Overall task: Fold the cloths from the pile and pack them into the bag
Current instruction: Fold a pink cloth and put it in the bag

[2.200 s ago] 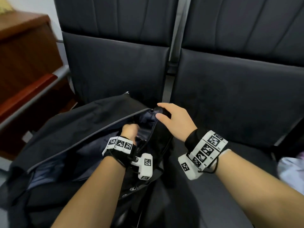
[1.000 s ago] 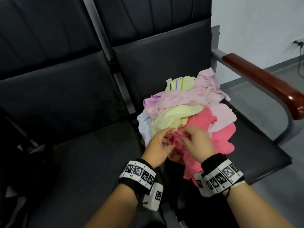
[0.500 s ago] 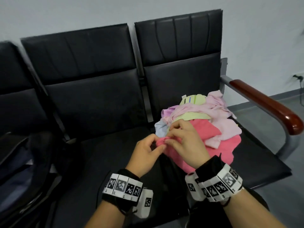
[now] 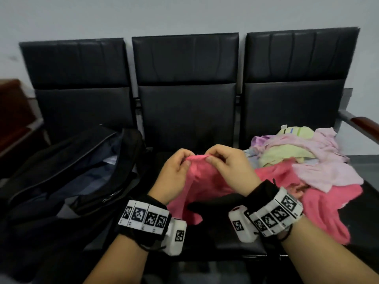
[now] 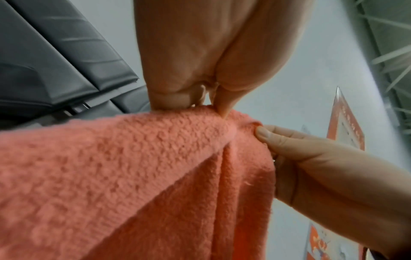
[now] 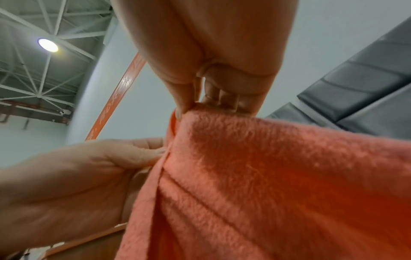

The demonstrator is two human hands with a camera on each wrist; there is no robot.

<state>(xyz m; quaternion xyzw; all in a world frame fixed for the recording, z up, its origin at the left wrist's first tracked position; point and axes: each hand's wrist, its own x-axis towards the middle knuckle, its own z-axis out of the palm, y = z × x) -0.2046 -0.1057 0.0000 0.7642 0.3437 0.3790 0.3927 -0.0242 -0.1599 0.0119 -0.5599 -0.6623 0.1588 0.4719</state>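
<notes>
One pink cloth (image 4: pixel 202 181) now lifted, two hands.

The held cloth (image 4: pixel 202 181) is bright pink (more coral-orange in the wrist views), the pile (image 4: pixel 303 156) mixes pale pink, lilac, yellow-green and pink, the bag (image 4: pixel 61 171) is black, the seats (image 4: pixel 186 99) black, and the wristbands (image 4: pixel 144 217) carry black-and-white square codes.

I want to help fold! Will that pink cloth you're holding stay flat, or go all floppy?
Probably floppy: the pink cloth sags in folds below both pinching hands, left hand and right hand. Likely light, since fingertips alone hold it. Its fuzzy pile should grip, not slip.
</notes>
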